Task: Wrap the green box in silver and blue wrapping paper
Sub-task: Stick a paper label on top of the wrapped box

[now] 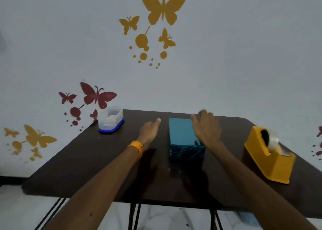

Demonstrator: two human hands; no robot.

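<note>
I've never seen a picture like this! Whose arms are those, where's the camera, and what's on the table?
Those are a person's two bare arms. There is only one picture, taken by a camera worn on the person's head, looking down. On the dark brown table stands a box covered in shiny blue wrapping paper. The left hand, with an orange wristband, is beside it and holds nothing. The blurry right hand is at the box's right side, fingers open; whether it touches, I can't tell. A yellow plastic tape dispenser sits on the right, a clear plastic tub with a blue rim at the far left.
</note>
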